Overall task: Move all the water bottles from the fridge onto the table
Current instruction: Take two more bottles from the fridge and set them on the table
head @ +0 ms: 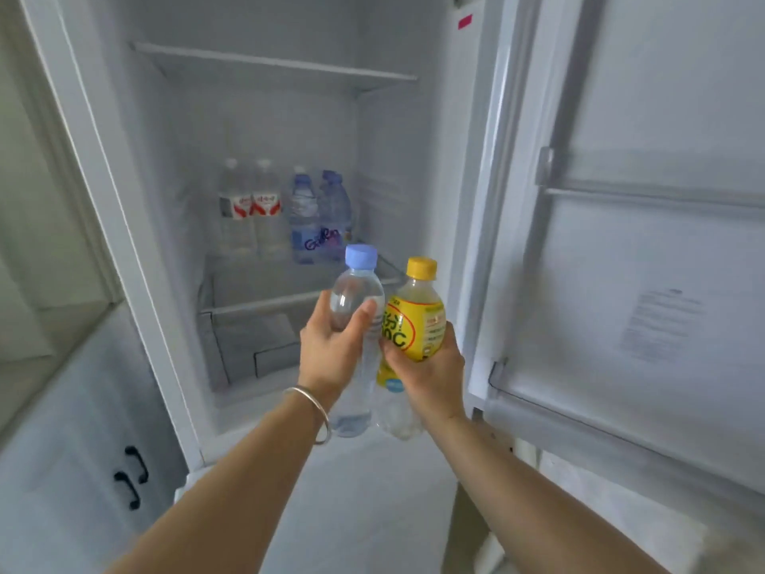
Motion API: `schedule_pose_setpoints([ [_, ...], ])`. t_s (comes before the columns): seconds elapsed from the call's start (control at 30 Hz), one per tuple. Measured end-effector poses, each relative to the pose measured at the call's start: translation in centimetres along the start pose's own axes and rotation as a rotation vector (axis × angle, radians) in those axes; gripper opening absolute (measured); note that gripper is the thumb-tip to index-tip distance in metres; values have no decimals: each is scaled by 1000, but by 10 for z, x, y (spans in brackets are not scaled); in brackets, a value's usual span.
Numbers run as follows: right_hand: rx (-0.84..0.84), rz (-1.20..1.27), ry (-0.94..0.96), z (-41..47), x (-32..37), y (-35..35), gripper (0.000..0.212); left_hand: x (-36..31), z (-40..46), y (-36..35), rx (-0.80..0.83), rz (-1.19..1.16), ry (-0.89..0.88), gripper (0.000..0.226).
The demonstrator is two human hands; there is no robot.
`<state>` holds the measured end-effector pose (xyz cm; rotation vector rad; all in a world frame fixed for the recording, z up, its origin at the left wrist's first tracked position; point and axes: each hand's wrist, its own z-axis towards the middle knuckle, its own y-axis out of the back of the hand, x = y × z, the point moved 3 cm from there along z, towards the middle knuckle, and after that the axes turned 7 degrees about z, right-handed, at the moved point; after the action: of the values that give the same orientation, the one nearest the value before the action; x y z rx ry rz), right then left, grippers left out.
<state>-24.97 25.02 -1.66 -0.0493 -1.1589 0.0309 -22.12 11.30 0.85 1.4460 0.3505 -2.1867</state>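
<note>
View: We look down from our own head at our two forearms reaching toward an open fridge (pixel 265 159), its door (pixel 645 242) swung out to our right.
Left hand: Our left hand (pixel 331 345) holds a clear bottle with a pale blue cap (pixel 357 292); fingers and thumb curl round its upper body. A silver bangle (pixel 310 412) circles that wrist.
Right hand: Our right hand (pixel 430 366) holds a bottle with a yellow cap and yellow label (pixel 416 321), fingers wrapped round its middle. The two bottles touch side by side, just in front of the fridge.
Still inside: On the shelf (pixel 265 267) stand two clear bottles with red-and-white labels (pixel 250 209) and two blue-tinted bottles (pixel 318 213), close together at the back.
Bench: Not in view.
Handling: We judge these thin plastic bottles full, so fairly heavy, and perhaps slick if cold. A firm grip round the body, below the shoulder, seems safest; the thin walls may give if squeezed.
Progress: Four bottles appear to remain.
</note>
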Motion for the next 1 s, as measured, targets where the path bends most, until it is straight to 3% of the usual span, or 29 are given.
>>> schedule_pose_setpoints([
  [0.2, -189, -88, -39, -66, 12, 128, 41, -27, -97, -90, 286, -141, 87, 54],
  [0.47, -458, -214, -53, -142, 41, 349, 44, -72, -240, -262, 606, -256, 93, 53],
  [0.63, -609, -336, -97, -181, 63, 496, 66, -109, -343, -381, 745, -372, 143, 55],
  [0.73, -661, -404, -125, -193, 72, 568, 63, -123, -385, -442, 794, -423, 180, 55],
  [0.83, -710, -439, -164, -194, 64, 624, 47, -130, -410, -492, 819, -407, 192, 56],
  [1.0, -727, -459, -194, -158, 34, 694, 40, -115, -411, -579, 819, -335, 213, 55],
])
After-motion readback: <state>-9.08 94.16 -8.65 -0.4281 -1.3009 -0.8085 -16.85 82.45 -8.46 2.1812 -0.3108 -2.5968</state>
